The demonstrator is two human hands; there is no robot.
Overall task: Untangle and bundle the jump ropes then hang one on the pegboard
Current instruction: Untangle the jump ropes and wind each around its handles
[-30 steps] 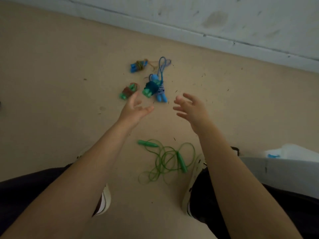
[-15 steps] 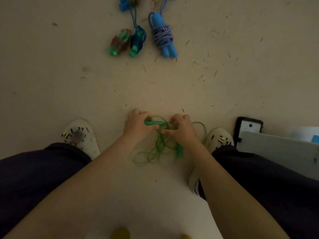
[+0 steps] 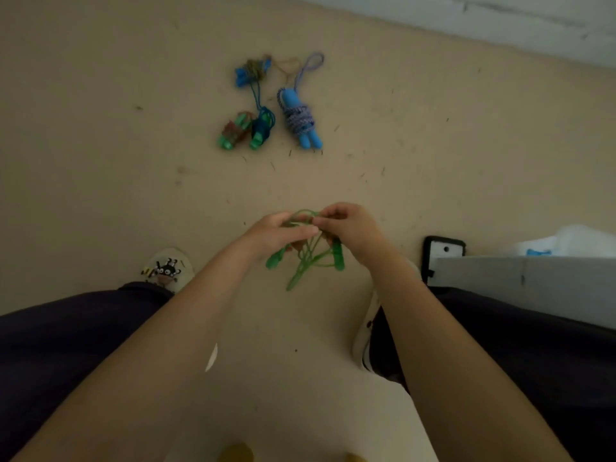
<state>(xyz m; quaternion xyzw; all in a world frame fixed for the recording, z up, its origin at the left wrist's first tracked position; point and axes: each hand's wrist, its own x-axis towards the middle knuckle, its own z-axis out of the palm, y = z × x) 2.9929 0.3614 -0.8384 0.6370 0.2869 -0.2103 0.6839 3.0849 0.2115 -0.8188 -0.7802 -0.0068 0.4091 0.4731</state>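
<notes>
A tangled green jump rope (image 3: 308, 258) hangs in the air between my hands, its two green handles dangling at the lower left and lower right. My left hand (image 3: 276, 233) holds the rope's loops near one handle. My right hand (image 3: 346, 228) pinches a loop of the cord at the top. On the beige floor farther ahead lie bundled ropes: a blue-handled one wrapped in blue-white cord (image 3: 301, 120), a green-handled one with dark blue cord (image 3: 261, 131), a green-handled one with brownish cord (image 3: 233, 133), and a small blue-handled one (image 3: 250, 73).
My legs in dark trousers and white shoes (image 3: 168, 270) frame the bottom of the view. A grey box (image 3: 523, 288) with a black-edged device (image 3: 445, 253) and a white bag (image 3: 573, 241) stand at the right. A pale wall base (image 3: 500, 25) runs along the top right.
My hands reached down to the green rope on the floor, took hold of it, and have lifted it clear of the floor. The view has tilted back up.
</notes>
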